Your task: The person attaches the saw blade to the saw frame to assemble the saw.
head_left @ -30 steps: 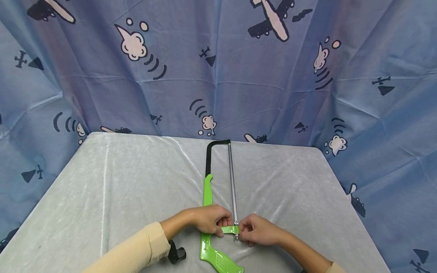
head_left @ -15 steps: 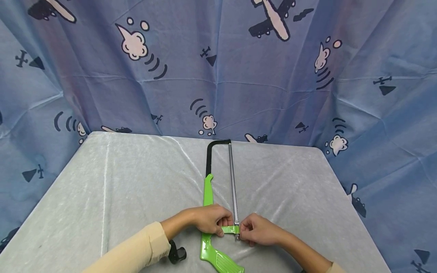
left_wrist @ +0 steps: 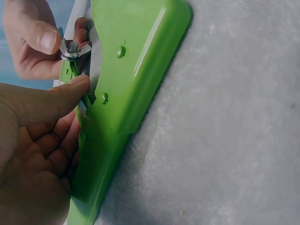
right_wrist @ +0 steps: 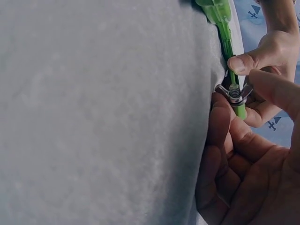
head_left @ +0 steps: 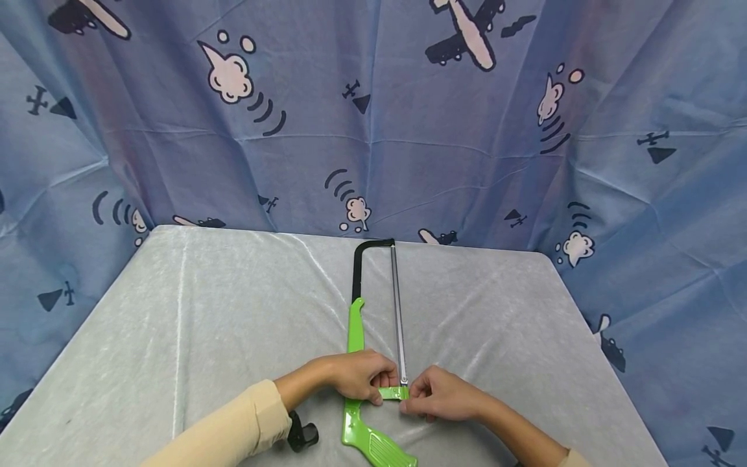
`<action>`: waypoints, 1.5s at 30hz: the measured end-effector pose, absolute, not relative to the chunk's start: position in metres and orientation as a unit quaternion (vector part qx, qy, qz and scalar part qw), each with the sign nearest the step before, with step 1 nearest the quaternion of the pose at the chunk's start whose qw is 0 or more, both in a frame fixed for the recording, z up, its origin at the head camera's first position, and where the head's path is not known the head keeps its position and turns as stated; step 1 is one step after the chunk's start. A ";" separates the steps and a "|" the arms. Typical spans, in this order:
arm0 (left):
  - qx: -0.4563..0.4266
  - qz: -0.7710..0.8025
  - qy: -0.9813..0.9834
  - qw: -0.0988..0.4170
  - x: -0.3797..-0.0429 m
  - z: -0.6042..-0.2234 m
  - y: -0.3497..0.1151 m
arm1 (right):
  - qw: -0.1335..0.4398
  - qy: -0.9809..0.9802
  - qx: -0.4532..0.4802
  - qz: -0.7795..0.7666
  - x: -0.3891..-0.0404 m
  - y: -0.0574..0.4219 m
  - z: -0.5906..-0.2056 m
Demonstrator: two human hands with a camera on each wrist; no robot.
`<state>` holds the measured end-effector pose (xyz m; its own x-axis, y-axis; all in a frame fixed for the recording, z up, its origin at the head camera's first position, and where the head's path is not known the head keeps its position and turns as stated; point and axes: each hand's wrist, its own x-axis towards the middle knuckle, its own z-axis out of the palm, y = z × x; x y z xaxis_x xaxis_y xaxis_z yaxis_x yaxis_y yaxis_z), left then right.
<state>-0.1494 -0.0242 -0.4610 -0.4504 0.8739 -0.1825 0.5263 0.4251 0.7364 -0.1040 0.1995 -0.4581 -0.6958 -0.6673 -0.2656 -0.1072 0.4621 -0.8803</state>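
Note:
A hacksaw [head_left: 355,324] with a green handle [head_left: 379,444] and a black front frame lies on the table, its silver blade [head_left: 398,311] on the right side. My left hand [head_left: 363,375] grips the short green arm at the blade's near end, thumb on one side and curled fingers on the other. A silver wing nut [right_wrist: 235,96] sits on the threaded bolt [left_wrist: 72,46] at the end of that arm. My right hand [head_left: 441,394] holds the wing nut, its thumb against one wing and its fingers by the other. From the head view the nut is hidden behind that thumb.
The table [head_left: 262,298] has a pale grey cloth with creases. A blue curtain [head_left: 303,117] with printed planes hangs along its back and sides. A black device [head_left: 303,433] sits at the left wrist, beside the cream sleeve [head_left: 257,415].
My right thumb has moved left across the wing nut and now covers it in the head view. Earlier the nut showed at different angles. My left hand and the hacksaw keep their places.

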 end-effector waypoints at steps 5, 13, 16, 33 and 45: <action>0.444 0.306 0.793 0.282 -0.150 -0.462 -0.024 | 0.305 0.798 -0.244 -0.458 -0.105 0.200 -0.459; 0.446 0.308 0.792 0.280 -0.150 -0.462 -0.024 | 0.307 0.798 -0.239 -0.461 -0.104 0.201 -0.460; 0.444 0.308 0.793 0.281 -0.149 -0.461 -0.024 | 0.306 0.799 -0.232 -0.462 -0.103 0.202 -0.462; 0.447 0.306 0.792 0.280 -0.150 -0.462 -0.024 | 0.306 0.795 -0.236 -0.468 -0.103 0.202 -0.463; 0.446 0.299 0.796 0.280 -0.150 -0.463 -0.023 | 0.309 0.790 -0.227 -0.479 -0.103 0.204 -0.463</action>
